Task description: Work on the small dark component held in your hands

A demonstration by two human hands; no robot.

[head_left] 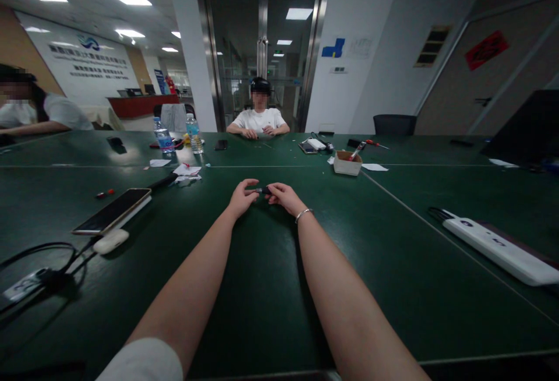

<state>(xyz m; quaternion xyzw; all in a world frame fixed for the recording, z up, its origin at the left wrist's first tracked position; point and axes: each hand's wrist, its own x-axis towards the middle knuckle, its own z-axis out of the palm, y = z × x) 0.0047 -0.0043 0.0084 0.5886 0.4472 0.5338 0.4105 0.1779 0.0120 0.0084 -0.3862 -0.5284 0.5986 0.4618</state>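
Out over the middle of the table, my right hand (pixel 283 196) pinches the black end of a small, slim object with a silvery tip (pixel 259 190). Its exact kind is too small to make out. My left hand (pixel 243 199) is at the silvery end, thumb and another finger closed against it, while the index finger arches above, apart from it. Both hands are just above the dark green tabletop (pixel 266 288). A bracelet circles my right wrist.
To the left lie a phone (pixel 114 211), a white rounded device (pixel 111 242) and black cables. A power bank (pixel 498 247) lies on the right. Farther back are a small box (pixel 347 163), paper scraps (pixel 187 171) and water bottles (pixel 164 138). A person (pixel 259 114) sits opposite.
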